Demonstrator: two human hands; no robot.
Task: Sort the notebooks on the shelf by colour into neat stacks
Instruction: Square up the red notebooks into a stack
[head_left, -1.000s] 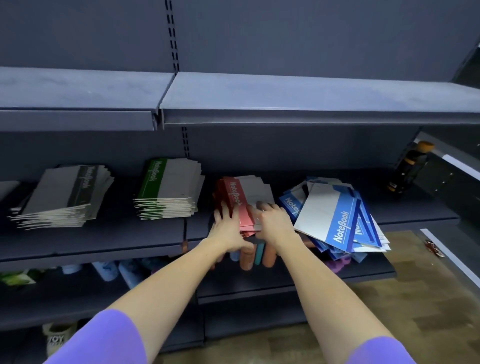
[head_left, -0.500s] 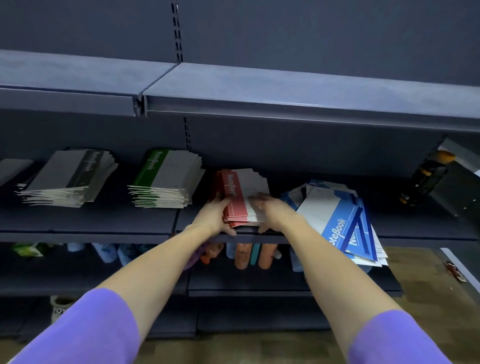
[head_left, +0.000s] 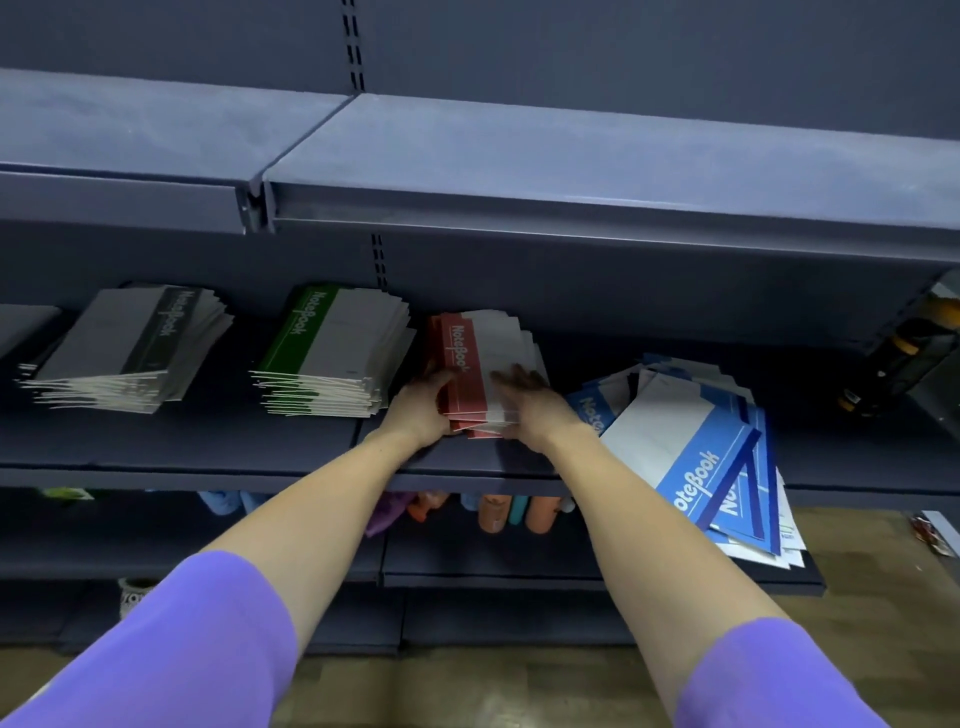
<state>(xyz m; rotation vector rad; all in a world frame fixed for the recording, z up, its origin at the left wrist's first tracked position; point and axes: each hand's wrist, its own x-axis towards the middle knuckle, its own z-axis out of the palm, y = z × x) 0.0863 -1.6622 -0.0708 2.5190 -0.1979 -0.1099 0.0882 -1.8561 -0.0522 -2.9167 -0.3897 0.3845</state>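
Red notebooks (head_left: 480, 364) sit in a stack on the middle shelf (head_left: 208, 457), and both your hands are on them: your left hand (head_left: 418, 410) curls round the stack's near left corner, while your right hand (head_left: 530, 402) lies with fairly straight fingers (head_left: 511, 375) over the top cover and right side, seemingly squaring the edges. Blur makes the right hand's exact hold hard to read.

By the look of it, you are well along. The grey-black stack (head_left: 130, 353) and the green stack (head_left: 332, 353) stand to the left, each of one colour, though their page edges fan out slightly. What remains, as far as you can judge, is the blue notebooks (head_left: 696, 452) to the right, which lie in a loose, splayed heap that overhangs the shelf's front lip.

You are facing dark blue-grey metal shelving with a slotted upright at the back. An upper shelf (head_left: 571, 156) runs overhead. Below, a lower shelf holds small coloured items (head_left: 493, 512), too dim to identify. A dark object with yellow parts (head_left: 904, 364) rests at far right, and wood-patterned flooring (head_left: 857, 597) shows beneath.
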